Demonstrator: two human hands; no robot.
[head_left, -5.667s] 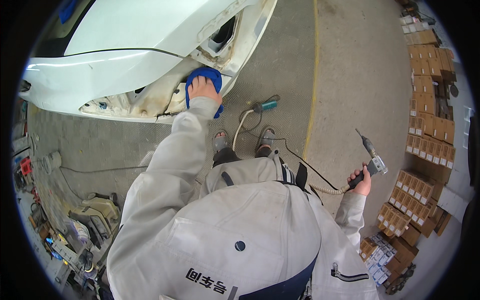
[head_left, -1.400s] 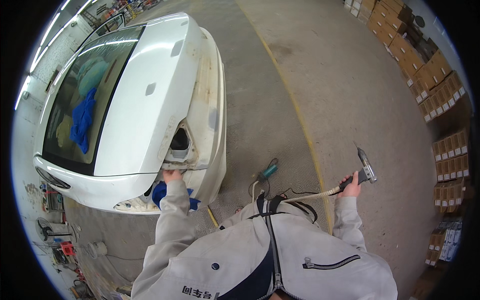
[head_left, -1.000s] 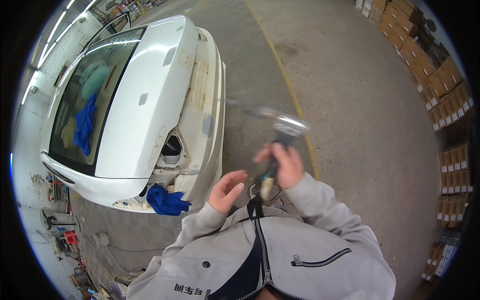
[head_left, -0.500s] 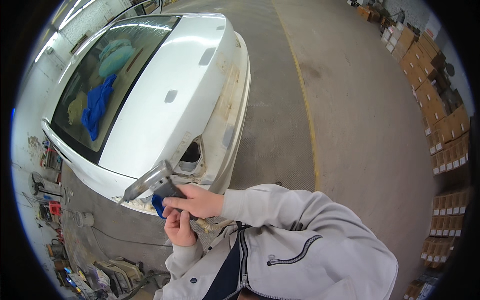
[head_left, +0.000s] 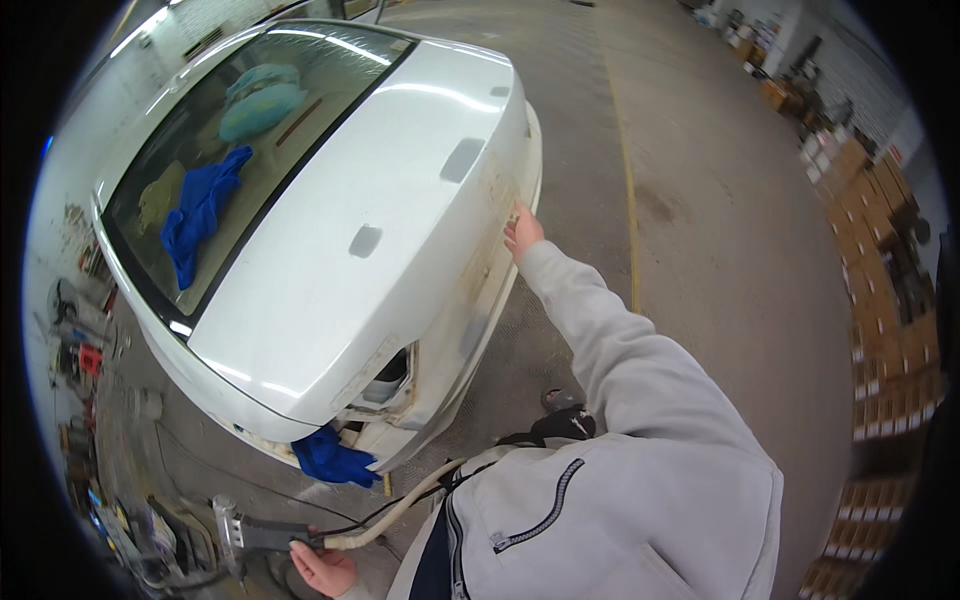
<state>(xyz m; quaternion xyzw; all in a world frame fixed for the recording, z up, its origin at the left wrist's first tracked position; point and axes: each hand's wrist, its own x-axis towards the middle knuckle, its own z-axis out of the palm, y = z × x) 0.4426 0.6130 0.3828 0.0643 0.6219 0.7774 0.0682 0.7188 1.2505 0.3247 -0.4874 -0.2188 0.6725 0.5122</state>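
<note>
My left hand [head_left: 325, 568] at the lower left grips a power tool [head_left: 258, 532] with a metal head, dark handle and beige hose [head_left: 388, 518]. My right hand [head_left: 523, 232] is stretched forward to the rear face of a white car [head_left: 300, 280], fingers slightly bent and apart against the panel, near a stained, bare-looking patch. Below it is a cavity [head_left: 385, 375] in the car's corner. A blue cloth [head_left: 335, 455] hangs at that lower corner. Another blue cloth [head_left: 200, 210] shows on or behind the rear window.
Stacked cardboard boxes [head_left: 880, 300] line the right side beside a wall. A yellow line [head_left: 630, 210] runs along the floor [head_left: 720, 330]. At the left are a standing fan [head_left: 62, 305], a red item [head_left: 90, 358], a bucket [head_left: 148, 402] and assorted equipment. A cable trails across the floor.
The tool has passed from my right hand to my left and moved down leftward. My right hand has reached forward to the car's rear panel. My view has shifted closer to the car.
</note>
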